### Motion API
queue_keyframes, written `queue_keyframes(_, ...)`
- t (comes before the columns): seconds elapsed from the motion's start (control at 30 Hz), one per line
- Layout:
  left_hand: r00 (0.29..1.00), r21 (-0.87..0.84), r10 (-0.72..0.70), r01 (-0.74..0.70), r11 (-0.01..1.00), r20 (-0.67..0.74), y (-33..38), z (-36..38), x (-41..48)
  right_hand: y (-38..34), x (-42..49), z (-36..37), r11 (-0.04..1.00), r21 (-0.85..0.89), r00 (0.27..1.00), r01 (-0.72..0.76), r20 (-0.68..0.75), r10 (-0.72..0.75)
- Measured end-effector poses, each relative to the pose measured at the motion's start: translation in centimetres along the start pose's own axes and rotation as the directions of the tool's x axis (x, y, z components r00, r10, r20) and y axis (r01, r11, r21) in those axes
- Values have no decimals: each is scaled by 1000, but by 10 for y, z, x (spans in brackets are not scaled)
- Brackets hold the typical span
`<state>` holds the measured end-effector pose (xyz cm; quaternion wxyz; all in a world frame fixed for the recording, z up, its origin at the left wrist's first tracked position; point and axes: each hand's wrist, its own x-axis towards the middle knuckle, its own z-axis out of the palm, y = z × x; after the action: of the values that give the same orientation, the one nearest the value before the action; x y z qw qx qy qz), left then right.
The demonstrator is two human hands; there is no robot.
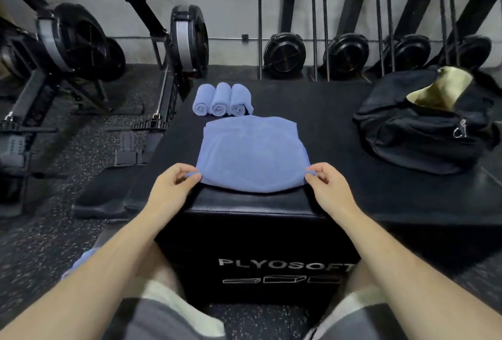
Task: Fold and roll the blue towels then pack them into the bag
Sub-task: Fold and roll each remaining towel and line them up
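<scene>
- We see a blue towel [252,153] lying flat on the black foam box [271,205], its near edge close to the box's front edge.
- Our left hand [171,186] pinches the near-left corner between thumb and fingers; our right hand [327,186] pinches the near-right corner the same way. Both pinches are closed on cloth, not clenched hard.
- Three rolled towels [221,100] sit side by side just beyond the flat one, touching each other, spiral ends facing us.
- The black bag [423,125] lies to the right, well apart from the towel, with its mouth gaping and a pale lining showing.
- Handling, as we judge it: the towel is light, soft and limp, with no stiffness, so it sags wherever it is unsupported. Corners are the right places to hold for folding; the near edge suits starting a roll.
- The terry surface looks grippy, not slippery, and it is not fragile, so a light pinch should be enough.
- Risk we judge: uneven pull skews the fold; a loose roll could unwind on the way to the bag.
- Another bit of blue cloth [81,261] shows by our left arm; we cannot tell what it is.
</scene>
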<state>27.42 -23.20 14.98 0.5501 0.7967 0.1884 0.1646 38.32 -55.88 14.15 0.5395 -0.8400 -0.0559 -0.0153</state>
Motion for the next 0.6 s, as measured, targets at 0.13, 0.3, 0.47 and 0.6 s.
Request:
queue_keyframes(0.13, 1000, 42, 31, -31, 999, 6, 2, -1, -3, -5, -6, -2, 1000, 9, 1000, 6, -19, -5)
queue_keyframes(0.3, 998, 85, 28, -32, 996, 52, 2, -5, -7, -13, -19, -13, 998, 56, 1000, 13, 9, -13)
queue_keyframes(0.47, 991, 254, 124, -130, 958, 42, 8, 3, 7, -20, -5, -11, 997, -76, 1000, 7, -19, -8)
queue_keyframes(0.6, 925, 518, 304, -379, 767, 227, 9, 26, 34, -22, 14, 13, 818, -510, 963, 267, 158, -216)
